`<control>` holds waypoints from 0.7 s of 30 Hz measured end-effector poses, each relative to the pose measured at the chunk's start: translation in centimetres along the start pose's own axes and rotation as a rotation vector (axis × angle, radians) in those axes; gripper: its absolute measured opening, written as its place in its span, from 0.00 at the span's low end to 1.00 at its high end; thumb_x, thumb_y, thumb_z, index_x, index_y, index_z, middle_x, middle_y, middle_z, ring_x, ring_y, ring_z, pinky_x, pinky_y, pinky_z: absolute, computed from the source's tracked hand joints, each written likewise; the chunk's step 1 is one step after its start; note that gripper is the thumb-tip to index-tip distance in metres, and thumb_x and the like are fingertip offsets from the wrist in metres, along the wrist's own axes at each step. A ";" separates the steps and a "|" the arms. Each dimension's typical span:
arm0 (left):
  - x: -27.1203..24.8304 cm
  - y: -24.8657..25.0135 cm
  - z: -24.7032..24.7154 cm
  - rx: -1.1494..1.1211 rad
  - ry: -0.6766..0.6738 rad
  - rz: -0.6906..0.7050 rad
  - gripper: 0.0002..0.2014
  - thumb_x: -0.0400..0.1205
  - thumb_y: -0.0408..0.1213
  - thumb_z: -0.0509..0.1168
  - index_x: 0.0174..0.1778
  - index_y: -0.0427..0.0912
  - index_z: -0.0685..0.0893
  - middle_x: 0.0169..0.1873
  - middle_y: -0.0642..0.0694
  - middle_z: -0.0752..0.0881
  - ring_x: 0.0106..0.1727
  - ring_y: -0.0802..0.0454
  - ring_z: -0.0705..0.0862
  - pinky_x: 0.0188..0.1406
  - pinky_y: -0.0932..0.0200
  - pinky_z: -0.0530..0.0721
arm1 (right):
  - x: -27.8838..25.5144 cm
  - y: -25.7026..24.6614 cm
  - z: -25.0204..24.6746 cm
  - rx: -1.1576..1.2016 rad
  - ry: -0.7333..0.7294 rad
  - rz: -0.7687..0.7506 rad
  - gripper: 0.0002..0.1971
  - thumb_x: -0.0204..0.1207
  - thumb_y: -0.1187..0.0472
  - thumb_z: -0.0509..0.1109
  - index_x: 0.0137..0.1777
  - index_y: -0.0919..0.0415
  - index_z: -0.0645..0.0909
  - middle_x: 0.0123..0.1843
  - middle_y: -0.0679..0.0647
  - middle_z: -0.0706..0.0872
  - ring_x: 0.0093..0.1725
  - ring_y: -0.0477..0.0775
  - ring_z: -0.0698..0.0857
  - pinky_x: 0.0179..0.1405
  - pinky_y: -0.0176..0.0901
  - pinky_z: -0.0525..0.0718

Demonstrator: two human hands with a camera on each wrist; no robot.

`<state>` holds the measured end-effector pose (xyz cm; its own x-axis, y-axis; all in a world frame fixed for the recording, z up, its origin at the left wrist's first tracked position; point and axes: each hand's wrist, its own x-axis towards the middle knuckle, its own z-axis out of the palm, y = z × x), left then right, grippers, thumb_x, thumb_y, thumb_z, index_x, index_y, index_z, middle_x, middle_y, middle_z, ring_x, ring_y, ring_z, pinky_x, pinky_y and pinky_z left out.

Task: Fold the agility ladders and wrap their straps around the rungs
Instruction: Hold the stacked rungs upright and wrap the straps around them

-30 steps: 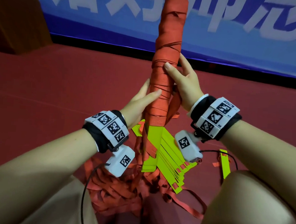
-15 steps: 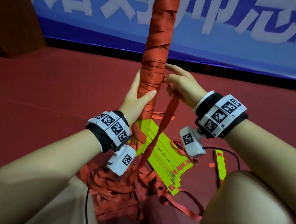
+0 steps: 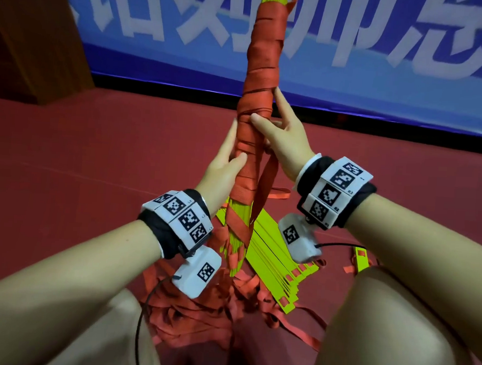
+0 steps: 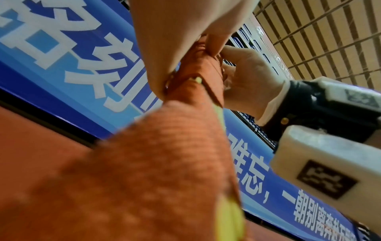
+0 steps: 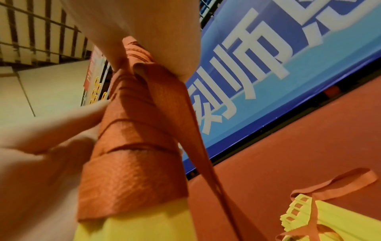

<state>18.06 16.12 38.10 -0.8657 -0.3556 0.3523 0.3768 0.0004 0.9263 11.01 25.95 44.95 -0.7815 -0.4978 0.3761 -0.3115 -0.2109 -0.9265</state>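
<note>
A tall upright bundle (image 3: pixel 259 79) of yellow-green rungs, wound in orange strap, stands between my hands. My left hand (image 3: pixel 226 164) grips its lower wrapped part from the left, thumb across the front. My right hand (image 3: pixel 282 134) holds it higher from the right, thumb pressed on the wrap and fingers behind. A loose strap tail (image 3: pixel 264 189) hangs down from under my right palm. In the right wrist view the wrapped bundle (image 5: pixel 134 146) shows close up, yellow rung ends (image 5: pixel 132 228) below. The left wrist view shows the wrap (image 4: pixel 144 163) blurred.
A second stack of yellow-green rungs (image 3: pixel 274 257) lies on the red floor (image 3: pixel 94 159) behind the bundle, amid a heap of loose orange straps (image 3: pixel 198 315). One stray rung (image 3: pixel 360 257) lies right. My knees flank the heap. A blue banner (image 3: pixel 383 50) runs along the back.
The bundle has dropped lower in view, showing its yellow top. My right hand moved from pinching the strap beside the bundle to pressing it against the wrap higher up.
</note>
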 end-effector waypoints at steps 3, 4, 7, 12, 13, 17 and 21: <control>-0.2 0.5 -0.7 -0.003 -0.010 0.001 0.33 0.82 0.36 0.59 0.83 0.56 0.56 0.75 0.55 0.73 0.73 0.62 0.75 0.76 0.55 0.72 | 0.0 0.2 0.6 0.058 -0.014 0.002 0.33 0.81 0.70 0.66 0.83 0.58 0.59 0.46 0.52 0.85 0.31 0.33 0.84 0.31 0.24 0.77; -0.3 0.6 -1.0 -0.007 -0.023 -0.023 0.34 0.80 0.38 0.61 0.83 0.56 0.57 0.74 0.53 0.76 0.71 0.60 0.78 0.74 0.55 0.74 | 0.0 0.3 0.9 0.071 -0.025 0.007 0.33 0.81 0.70 0.66 0.83 0.58 0.59 0.48 0.52 0.85 0.34 0.35 0.85 0.34 0.26 0.78; -0.7 1.0 -1.7 0.011 -0.061 -0.081 0.31 0.79 0.37 0.67 0.78 0.51 0.66 0.57 0.50 0.85 0.52 0.59 0.86 0.54 0.61 0.84 | -0.1 0.3 1.5 0.100 -0.053 -0.011 0.34 0.80 0.68 0.68 0.83 0.58 0.58 0.51 0.54 0.86 0.40 0.40 0.86 0.39 0.30 0.81; -0.8 1.1 -2.8 0.023 -0.070 -0.110 0.39 0.73 0.34 0.69 0.81 0.45 0.63 0.52 0.48 0.87 0.47 0.56 0.88 0.45 0.59 0.87 | 0.6 -0.1 1.7 0.131 -0.079 -0.011 0.33 0.82 0.68 0.65 0.84 0.55 0.57 0.31 0.46 0.81 0.23 0.38 0.76 0.25 0.31 0.72; -0.8 1.1 -2.7 0.044 -0.056 -0.089 0.38 0.74 0.34 0.69 0.81 0.46 0.63 0.54 0.50 0.87 0.49 0.56 0.87 0.47 0.58 0.86 | 1.1 0.1 1.6 0.130 -0.097 -0.004 0.33 0.81 0.67 0.66 0.84 0.54 0.58 0.29 0.45 0.79 0.22 0.40 0.73 0.24 0.33 0.70; -0.5 0.8 -2.5 0.058 0.047 -0.018 0.41 0.75 0.37 0.70 0.82 0.58 0.60 0.65 0.46 0.83 0.53 0.52 0.84 0.62 0.37 0.83 | 2.8 0.0 1.6 0.006 -0.183 0.073 0.26 0.83 0.60 0.64 0.80 0.49 0.65 0.34 0.52 0.75 0.22 0.45 0.70 0.20 0.34 0.69; 0.4 0.4 -2.5 0.125 0.107 0.039 0.40 0.76 0.41 0.70 0.79 0.72 0.58 0.74 0.43 0.78 0.68 0.33 0.80 0.69 0.28 0.75 | 3.6 0.8 1.3 -0.181 -0.200 0.124 0.08 0.86 0.52 0.59 0.51 0.48 0.78 0.32 0.48 0.74 0.21 0.47 0.69 0.22 0.38 0.67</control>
<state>18.71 13.65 38.21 -0.8090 -0.4503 0.3778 0.3591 0.1302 0.9242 8.62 22.86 45.58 -0.7032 -0.6699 0.2381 -0.3256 0.0058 -0.9455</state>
